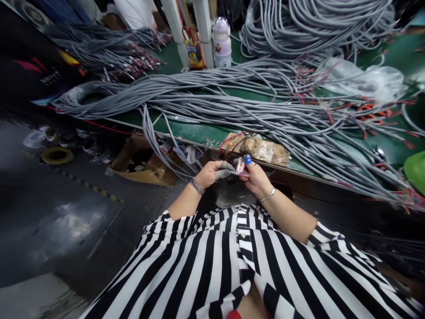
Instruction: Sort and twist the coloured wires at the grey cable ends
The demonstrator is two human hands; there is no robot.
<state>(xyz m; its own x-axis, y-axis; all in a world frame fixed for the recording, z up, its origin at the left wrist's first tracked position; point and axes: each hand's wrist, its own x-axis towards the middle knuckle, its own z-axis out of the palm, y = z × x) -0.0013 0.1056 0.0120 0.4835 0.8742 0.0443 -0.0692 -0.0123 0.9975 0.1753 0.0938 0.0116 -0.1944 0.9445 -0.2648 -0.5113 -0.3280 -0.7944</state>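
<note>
My left hand [212,173] and my right hand [254,177] meet in front of my chest, just below the edge of the green workbench [199,133]. Both are closed in a pinch on the end of a grey cable [232,172] with thin red wires fanning out. Grey finger cots cover my left fingertips and a blue one caps my right thumb. A taped wooden block [262,149] lies on the bench edge right behind my hands.
Large bundles of grey cables [232,97] with red wire ends cover the bench. A pale bottle [222,42] and white posts stand at the back, a clear plastic bag [365,79] at right. A cardboard box [142,161] and tape roll [57,155] lie on the floor at left.
</note>
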